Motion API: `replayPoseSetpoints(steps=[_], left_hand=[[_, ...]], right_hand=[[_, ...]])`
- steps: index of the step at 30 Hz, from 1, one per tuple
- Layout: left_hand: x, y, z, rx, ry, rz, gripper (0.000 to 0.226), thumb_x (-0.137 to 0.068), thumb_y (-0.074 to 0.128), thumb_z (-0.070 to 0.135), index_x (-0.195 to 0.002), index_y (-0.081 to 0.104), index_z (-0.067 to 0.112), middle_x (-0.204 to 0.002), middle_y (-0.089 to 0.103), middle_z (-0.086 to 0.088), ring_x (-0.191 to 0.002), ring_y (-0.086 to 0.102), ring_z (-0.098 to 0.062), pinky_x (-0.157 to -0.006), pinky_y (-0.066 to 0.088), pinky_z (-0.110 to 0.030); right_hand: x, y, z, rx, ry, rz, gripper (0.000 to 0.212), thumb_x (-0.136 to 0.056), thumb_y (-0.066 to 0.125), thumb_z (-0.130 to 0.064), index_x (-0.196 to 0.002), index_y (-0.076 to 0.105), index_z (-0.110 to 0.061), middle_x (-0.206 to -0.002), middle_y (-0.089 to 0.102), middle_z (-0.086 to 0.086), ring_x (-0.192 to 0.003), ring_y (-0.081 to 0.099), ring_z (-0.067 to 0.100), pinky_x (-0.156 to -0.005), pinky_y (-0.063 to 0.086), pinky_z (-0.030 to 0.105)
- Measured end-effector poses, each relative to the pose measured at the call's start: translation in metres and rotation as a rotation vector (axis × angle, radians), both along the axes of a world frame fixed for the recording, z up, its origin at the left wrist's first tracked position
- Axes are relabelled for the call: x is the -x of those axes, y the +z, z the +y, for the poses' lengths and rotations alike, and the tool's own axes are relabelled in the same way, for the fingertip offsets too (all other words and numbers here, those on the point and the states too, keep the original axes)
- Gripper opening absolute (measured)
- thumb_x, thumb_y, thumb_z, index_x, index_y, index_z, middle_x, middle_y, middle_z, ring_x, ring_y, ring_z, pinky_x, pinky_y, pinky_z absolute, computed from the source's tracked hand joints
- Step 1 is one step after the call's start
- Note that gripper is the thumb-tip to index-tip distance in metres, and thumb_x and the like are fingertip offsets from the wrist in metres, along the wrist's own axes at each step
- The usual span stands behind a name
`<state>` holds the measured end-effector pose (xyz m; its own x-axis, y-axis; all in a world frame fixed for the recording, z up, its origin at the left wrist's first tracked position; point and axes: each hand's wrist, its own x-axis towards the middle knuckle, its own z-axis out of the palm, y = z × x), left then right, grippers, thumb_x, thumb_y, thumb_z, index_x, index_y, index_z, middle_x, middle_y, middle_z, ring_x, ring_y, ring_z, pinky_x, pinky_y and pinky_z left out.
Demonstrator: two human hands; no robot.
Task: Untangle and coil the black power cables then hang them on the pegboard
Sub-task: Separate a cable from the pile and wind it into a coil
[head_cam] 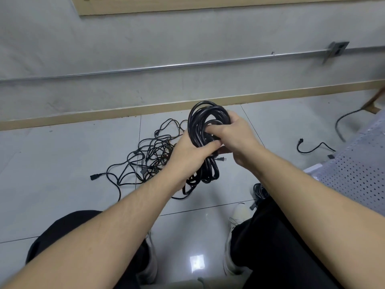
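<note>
Head view: both hands (pixel 188 151) grip coiled cable (pixel 205 122).

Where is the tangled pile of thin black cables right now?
In the head view, the tangled pile of thin black cables lies on the grey tiled floor, left of the thick black cable coil held in both hands.

Perforated metal bench (pixel 352 174), wall conduit (pixel 166 66)
</note>
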<state>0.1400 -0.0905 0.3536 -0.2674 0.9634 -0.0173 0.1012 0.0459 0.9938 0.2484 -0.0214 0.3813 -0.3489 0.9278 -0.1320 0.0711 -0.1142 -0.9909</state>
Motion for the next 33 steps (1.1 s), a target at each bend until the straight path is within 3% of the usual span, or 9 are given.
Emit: replayPoseSetpoints(steps=[3,5,9,13,16,19,23,28,33], left_hand=[[0.002,0.000,0.000,0.031,0.046,-0.019,0.042,-0.077,0.078,0.032,-0.117,0.067,0.030,-0.107,0.076,0.009,-0.104,0.072,-0.012,-0.098,0.056,-0.041],[0.006,0.001,0.001,0.047,0.049,-0.061,0.044,-0.075,0.077,0.032,-0.118,0.067,0.031,-0.108,0.076,0.008,-0.107,0.071,-0.015,-0.101,0.054,-0.048],[0.008,0.003,0.003,0.055,0.060,-0.134,0.038,-0.078,0.073,0.020,-0.115,0.067,0.028,-0.106,0.077,0.002,-0.104,0.073,-0.022,-0.098,0.056,-0.054],[0.008,0.005,0.001,0.076,0.039,-0.225,0.036,-0.077,0.074,0.024,-0.112,0.067,0.029,-0.096,0.078,-0.004,-0.094,0.073,-0.036,-0.090,0.046,-0.076],[0.006,0.004,0.001,0.063,0.045,-0.283,0.030,-0.090,0.071,0.012,-0.117,0.064,0.023,-0.089,0.078,-0.001,-0.080,0.076,-0.025,-0.073,0.054,-0.057],[-0.002,0.001,0.004,0.039,0.062,-0.304,0.033,-0.093,0.067,0.005,-0.123,0.062,0.016,-0.092,0.077,-0.003,-0.081,0.076,-0.025,-0.078,0.056,-0.046],[-0.010,-0.001,0.008,0.038,0.076,-0.328,0.034,-0.089,0.067,0.010,-0.122,0.063,0.018,-0.092,0.078,-0.007,-0.081,0.075,-0.029,-0.088,0.049,-0.069],[-0.015,-0.009,0.012,0.005,0.065,-0.236,0.036,-0.087,0.065,0.029,-0.122,0.061,0.028,-0.105,0.076,0.001,-0.094,0.075,-0.019,-0.088,0.059,-0.045],[-0.016,-0.011,0.019,-0.035,0.093,-0.192,0.026,-0.097,0.059,0.011,-0.120,0.062,0.023,-0.101,0.074,0.003,-0.086,0.073,-0.008,-0.069,0.057,-0.026]], right_hand=[[-0.002,0.001,0.001,-0.020,0.049,-0.001,0.019,-0.085,0.072,-0.007,-0.095,0.065,-0.022,-0.078,0.068,-0.003,-0.063,0.063,0.012,-0.058,0.056,0.038],[-0.007,0.001,0.003,-0.027,0.066,-0.001,0.017,-0.087,0.073,-0.012,-0.102,0.066,-0.015,-0.079,0.069,-0.002,-0.062,0.062,0.011,-0.055,0.055,0.032],[-0.013,-0.001,0.007,-0.037,0.114,0.005,0.023,-0.088,0.075,-0.014,-0.109,0.067,-0.005,-0.085,0.071,0.001,-0.071,0.066,0.011,-0.072,0.061,0.034],[-0.019,0.001,0.011,-0.043,0.190,0.022,0.018,-0.089,0.075,-0.016,-0.106,0.070,-0.013,-0.087,0.072,-0.003,-0.075,0.066,0.009,-0.070,0.056,0.026],[-0.021,0.001,0.012,-0.017,0.217,0.049,0.013,-0.091,0.073,-0.024,-0.102,0.072,-0.018,-0.088,0.073,-0.004,-0.078,0.067,0.008,-0.069,0.055,0.023],[-0.015,-0.002,0.009,-0.051,0.141,0.043,0.014,-0.095,0.070,-0.029,-0.099,0.071,-0.016,-0.082,0.072,-0.005,-0.068,0.066,0.007,-0.066,0.055,0.025],[-0.008,-0.008,0.012,-0.128,0.044,-0.016,0.014,-0.093,0.070,-0.032,-0.088,0.070,-0.019,-0.075,0.068,-0.010,-0.067,0.062,0.007,-0.068,0.049,0.029],[-0.014,-0.010,0.015,-0.228,-0.029,-0.107,0.026,-0.089,0.073,-0.035,-0.074,0.062,-0.017,-0.065,0.059,-0.009,-0.063,0.056,0.009,-0.065,0.047,0.030],[-0.018,-0.013,0.021,-0.385,-0.061,-0.106,0.034,-0.086,0.077,-0.034,-0.090,0.066,-0.002,-0.083,0.061,0.007,-0.080,0.063,0.022,-0.076,0.053,0.039]])
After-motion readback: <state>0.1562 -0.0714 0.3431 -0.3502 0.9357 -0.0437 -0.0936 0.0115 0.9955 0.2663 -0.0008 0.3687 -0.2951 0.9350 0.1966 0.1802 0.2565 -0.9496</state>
